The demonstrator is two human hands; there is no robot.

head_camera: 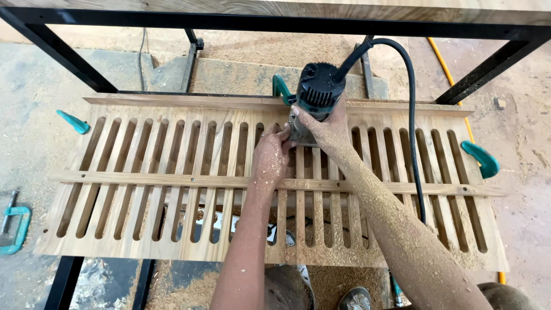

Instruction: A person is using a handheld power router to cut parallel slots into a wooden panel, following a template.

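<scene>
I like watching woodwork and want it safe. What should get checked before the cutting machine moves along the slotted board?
1. Both hands on the router: ok, right hand on its body, left hand at its base.
2. Slotted board clamped: ok, teal clamps at its edges.
3. Power cord off the cutting path: cannot tell, it drapes over the board.
4. Bit position: cannot tell, hidden.
5. Sawdust: not ok, it coats both arms.

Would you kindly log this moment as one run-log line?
right hand: grips router | left hand: at router base | slotted wood panel: clamped
</scene>
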